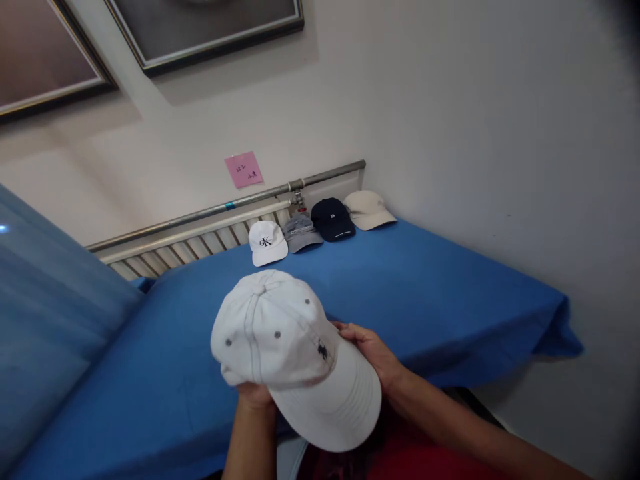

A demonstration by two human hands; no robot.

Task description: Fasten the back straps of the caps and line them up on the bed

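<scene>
Both hands, left hand [256, 395] and right hand [373, 352], grip the white cap [293, 353] by opposite edges, steadying it over the blue table [425, 293], four caps [320, 223] lined up behind.

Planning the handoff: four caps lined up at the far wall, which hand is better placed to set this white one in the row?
Right, probably. The right hand grips the white cap on the side facing the cap row; the left hand sits underneath, mostly hidden.
</scene>
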